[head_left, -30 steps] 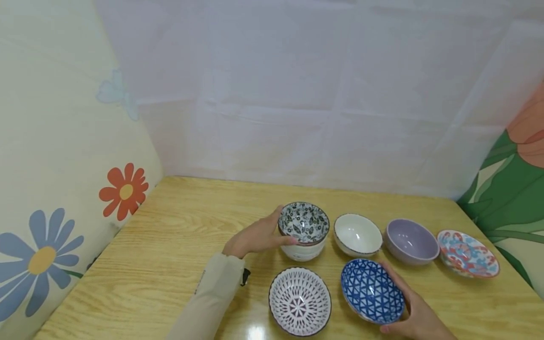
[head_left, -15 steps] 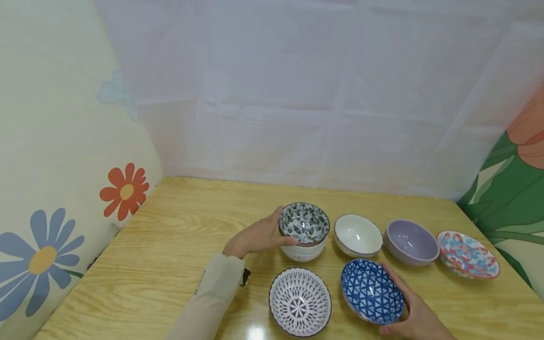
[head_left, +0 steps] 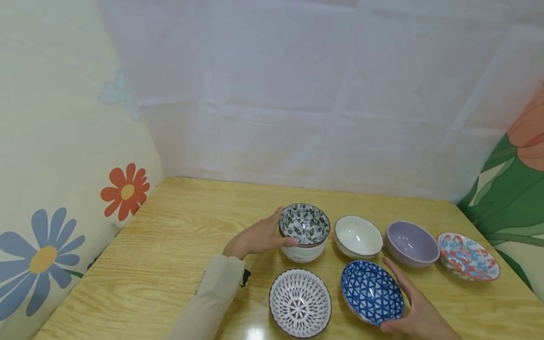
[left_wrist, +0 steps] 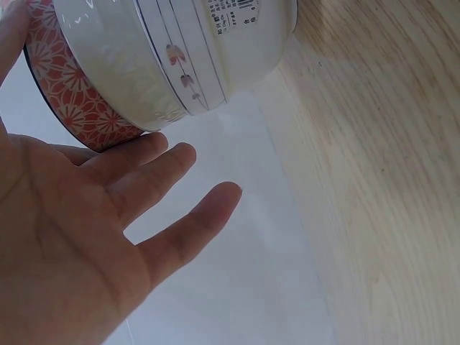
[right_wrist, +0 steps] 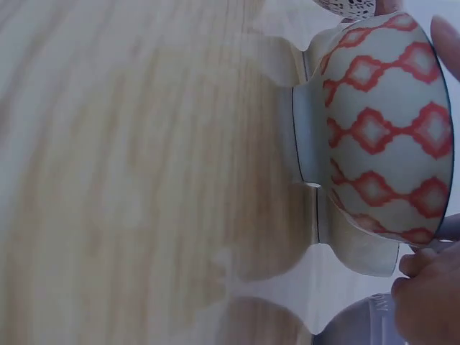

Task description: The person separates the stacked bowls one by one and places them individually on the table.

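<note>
My left hand [head_left: 263, 234] grips the floral bowl [head_left: 304, 224], top of a stack, thumb at the near rim and fingers behind. In the left wrist view this bowl's outside has a red pattern [left_wrist: 61, 72], with white bowls [left_wrist: 194, 54] stacked beneath. My right hand [head_left: 414, 309] spreads around the right side of a blue triangle-patterned bowl [head_left: 371, 293], index finger off the rim, thumb tip close to it. In the right wrist view, that bowl's outside shows red diamonds [right_wrist: 370, 133] and its foot is down at the table.
A white bowl [head_left: 358, 236], a purple bowl [head_left: 412, 243] and a red-and-blue patterned bowl [head_left: 467, 257] stand in a row behind and right of the blue one. A purple-and-white bowl [head_left: 300, 302] stands in front of the stack on the wooden table [head_left: 148, 264].
My right fingers have spread away from the blue bowl's rim, and the bowl stays in place. The left hand keeps its grip at the stack.
</note>
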A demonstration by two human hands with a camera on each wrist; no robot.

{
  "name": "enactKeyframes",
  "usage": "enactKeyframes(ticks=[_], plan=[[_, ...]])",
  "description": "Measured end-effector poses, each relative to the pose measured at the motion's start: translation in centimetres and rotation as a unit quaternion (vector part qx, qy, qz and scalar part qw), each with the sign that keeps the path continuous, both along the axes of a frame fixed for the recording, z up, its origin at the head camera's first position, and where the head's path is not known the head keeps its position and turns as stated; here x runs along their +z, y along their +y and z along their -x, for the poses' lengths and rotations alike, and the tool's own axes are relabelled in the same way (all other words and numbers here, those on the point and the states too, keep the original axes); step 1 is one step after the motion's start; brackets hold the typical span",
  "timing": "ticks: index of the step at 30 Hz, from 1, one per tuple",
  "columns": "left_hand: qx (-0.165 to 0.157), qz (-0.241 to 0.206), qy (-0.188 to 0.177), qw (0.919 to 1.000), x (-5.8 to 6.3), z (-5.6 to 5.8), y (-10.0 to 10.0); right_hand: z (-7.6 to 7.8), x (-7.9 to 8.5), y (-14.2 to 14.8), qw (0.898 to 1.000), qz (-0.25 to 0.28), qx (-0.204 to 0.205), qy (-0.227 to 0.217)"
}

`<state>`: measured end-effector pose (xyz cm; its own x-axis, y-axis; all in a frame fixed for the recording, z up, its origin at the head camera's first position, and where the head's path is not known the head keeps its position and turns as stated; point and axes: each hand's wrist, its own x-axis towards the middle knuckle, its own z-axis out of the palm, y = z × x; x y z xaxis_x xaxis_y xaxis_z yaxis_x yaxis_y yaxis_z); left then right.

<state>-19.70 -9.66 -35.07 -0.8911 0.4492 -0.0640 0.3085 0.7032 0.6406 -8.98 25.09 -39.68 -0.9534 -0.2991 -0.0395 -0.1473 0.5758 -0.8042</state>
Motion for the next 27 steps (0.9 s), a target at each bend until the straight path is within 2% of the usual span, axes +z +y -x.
enactKeyframes(ticks=[5, 12, 27], plan=[[-0.003, -0.004, -0.005, 1.0, 0.0, 0.0, 0.1, 0.0, 0.8, -0.1, 1.0, -0.023, -0.003, 0.011], [0.002, -0.003, -0.004, 1.0, 0.1, -0.1, 0.0, 1.2, 2.2, -0.7, 0.996, -0.035, 0.005, 0.087], [-0.002, 0.003, -0.003, 1.0, -0.1, 0.1, -0.1, 4.0, 4.0, -2.5, 0.991, -0.044, 0.024, 0.122]])
